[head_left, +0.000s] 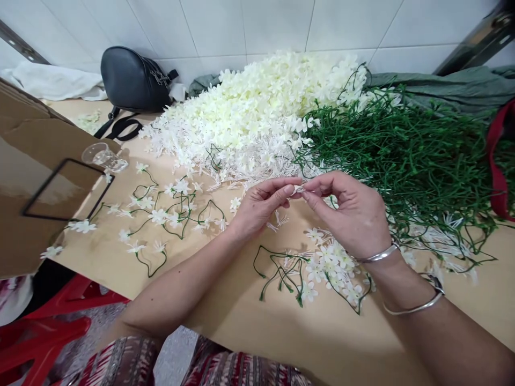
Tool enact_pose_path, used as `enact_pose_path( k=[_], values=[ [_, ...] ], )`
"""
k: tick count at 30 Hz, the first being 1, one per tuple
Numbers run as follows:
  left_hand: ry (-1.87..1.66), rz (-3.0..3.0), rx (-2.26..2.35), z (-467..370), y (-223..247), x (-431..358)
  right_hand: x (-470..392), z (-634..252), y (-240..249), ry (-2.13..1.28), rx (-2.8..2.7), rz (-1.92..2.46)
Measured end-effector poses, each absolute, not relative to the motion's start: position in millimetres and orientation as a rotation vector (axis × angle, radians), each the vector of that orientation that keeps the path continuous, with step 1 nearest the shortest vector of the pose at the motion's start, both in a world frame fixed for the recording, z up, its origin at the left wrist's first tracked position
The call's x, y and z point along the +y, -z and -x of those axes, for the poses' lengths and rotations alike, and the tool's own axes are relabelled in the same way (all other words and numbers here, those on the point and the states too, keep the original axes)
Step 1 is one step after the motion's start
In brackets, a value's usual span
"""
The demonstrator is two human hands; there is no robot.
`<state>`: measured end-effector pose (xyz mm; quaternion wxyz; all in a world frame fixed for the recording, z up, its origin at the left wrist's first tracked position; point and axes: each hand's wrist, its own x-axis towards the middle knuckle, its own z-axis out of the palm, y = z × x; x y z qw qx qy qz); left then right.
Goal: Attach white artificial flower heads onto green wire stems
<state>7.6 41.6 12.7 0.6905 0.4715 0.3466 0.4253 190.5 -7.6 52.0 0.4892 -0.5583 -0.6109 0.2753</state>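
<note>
Blossom pinched between both hands' fingers (white, small).

- A wall of large white tiles with thin grey joints runs across the far side, well beyond the grip.
- A tan worktop spreads under and around the grip, evenly lit with soft shadows.
- Grey floor shows below the worktop's near edge.
- Red plastic furniture stands low, left of the grip.
- A dark metal bar slants at the far right.
</note>
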Motion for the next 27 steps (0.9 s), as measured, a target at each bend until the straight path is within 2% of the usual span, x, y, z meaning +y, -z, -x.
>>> enact_pose_path(
  k=[5, 15, 23, 27],
  values=[
    [-0.973, -1.078, 0.796, -8, -15, 41, -7, -188, -44, -0.611, -1.407, 1.376],
    [-0.998, -1.22, 0.796, -9, -18, 40, -9, -182, -39, -0.718, -1.365, 1.333],
    [-1.157, -1.773, 0.796, -3, -22, 39, -5, -187, -30, -0.72, -1.412, 1.326],
    [-1.184, -1.806, 0.773, -4, -19, 37, -5, -186, -31, -0.676, -1.44, 1.311]
  ],
)
